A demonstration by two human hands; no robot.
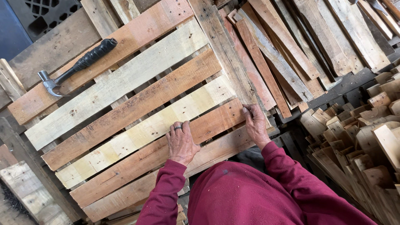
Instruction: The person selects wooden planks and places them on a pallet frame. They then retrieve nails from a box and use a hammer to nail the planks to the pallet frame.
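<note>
Hands flat, open on pallet board (175,137): left hand (181,142) (ringed), right hand (255,125) seemingly curled over end.

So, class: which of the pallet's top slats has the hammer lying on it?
The farthest slat, reddish-brown, at the pallet's top edge. The hammer lies across it, well away from both hands, which rest on the reddish slat near the person.

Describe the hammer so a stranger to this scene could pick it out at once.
Start at the wooden pallet whose slats fill the middle of the view, and follow it to its far left end. There the claw hammer lies aslant across the reddish top slat. It is the only metal tool among bare wood, with a black wrapped grip and grey head.
</note>
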